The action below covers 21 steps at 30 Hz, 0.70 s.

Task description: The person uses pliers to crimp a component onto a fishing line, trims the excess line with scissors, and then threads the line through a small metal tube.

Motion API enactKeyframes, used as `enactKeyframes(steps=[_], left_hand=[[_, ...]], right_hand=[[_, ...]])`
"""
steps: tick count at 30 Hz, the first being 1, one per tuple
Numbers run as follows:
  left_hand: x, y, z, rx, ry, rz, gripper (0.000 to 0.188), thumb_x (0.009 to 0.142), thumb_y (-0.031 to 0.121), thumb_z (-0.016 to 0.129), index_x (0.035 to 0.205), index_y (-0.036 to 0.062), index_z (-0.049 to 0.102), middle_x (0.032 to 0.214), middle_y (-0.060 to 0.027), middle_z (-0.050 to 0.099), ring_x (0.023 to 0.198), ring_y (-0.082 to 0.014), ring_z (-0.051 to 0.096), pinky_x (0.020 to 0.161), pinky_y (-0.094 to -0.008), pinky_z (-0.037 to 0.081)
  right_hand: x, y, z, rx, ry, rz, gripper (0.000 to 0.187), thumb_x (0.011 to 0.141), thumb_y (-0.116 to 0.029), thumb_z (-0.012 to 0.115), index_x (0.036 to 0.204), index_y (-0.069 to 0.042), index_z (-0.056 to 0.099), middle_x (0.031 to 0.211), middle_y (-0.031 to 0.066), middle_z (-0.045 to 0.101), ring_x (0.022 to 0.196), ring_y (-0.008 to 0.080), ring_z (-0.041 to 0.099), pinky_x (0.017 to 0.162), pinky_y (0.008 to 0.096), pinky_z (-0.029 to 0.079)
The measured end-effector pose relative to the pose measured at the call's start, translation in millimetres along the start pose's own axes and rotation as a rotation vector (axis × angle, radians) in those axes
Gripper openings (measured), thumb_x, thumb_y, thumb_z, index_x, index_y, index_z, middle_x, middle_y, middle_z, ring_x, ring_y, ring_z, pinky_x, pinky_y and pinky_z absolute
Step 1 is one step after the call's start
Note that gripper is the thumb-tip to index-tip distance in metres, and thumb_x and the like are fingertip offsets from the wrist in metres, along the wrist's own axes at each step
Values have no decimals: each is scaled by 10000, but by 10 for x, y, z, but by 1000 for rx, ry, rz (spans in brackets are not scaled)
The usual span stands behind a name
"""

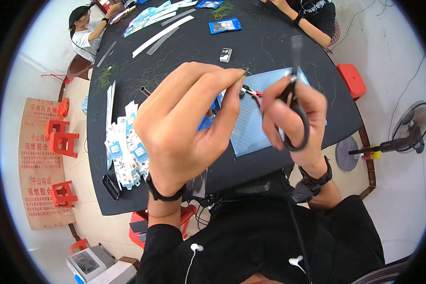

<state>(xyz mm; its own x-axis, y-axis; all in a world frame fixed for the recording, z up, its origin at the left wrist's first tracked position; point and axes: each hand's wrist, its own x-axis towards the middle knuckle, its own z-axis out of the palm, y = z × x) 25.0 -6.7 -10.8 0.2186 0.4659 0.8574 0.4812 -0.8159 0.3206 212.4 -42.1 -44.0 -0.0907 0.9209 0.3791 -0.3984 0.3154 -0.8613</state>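
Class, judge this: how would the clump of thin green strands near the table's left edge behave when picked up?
The green clump would probably be light and bendy, since its strands look thin and many curve. It may lift as a tangle, as they cross one another loosely.

At two o'clock, scissors are showing black and a sheet pale-blue stripes; at nine o'clock, stools are showing red.

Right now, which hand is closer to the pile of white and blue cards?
Left: the left hand is just right of the cards; the right hand is farther right, beyond the left one.
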Motion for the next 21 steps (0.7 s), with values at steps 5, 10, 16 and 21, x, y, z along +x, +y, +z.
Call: enactKeyframes(steps=[5,10,16,21], left_hand=[[-4,-11,7,-105,-23,-96,147,850,-78,791,971,2,818,840,-61,762,623,-70,602,545,-207,424],[-1,11,-6,-143,-30,-165,109,878,-62,778,968,-12,814,842,-67,769,645,-73,632,574,-207,446],[-11,35,-25,-190,-95,-206,112,886,-51,774,986,-19,814,843,-71,770,668,-70,649,583,-199,455],[-14,36,-77,-328,-163,-339,109,911,-34,759,1009,-31,805,858,-82,780,666,-54,633,585,-187,435]], right_hand=[[-86,65,-45,-144,-201,31,360,848,-303,886,885,9,709,616,8,628,504,60,568,494,222,363],[-58,181,-31,-735,39,-232,237,791,-183,877,901,-25,740,603,8,619,496,72,567,485,240,370],[92,221,-82,-1201,245,-590,295,736,-16,835,1025,-32,778,708,8,683,552,40,591,462,217,374],[121,144,-243,-1396,215,-799,398,641,-11,829,1036,-53,817,711,13,663,503,115,521,449,254,379]])
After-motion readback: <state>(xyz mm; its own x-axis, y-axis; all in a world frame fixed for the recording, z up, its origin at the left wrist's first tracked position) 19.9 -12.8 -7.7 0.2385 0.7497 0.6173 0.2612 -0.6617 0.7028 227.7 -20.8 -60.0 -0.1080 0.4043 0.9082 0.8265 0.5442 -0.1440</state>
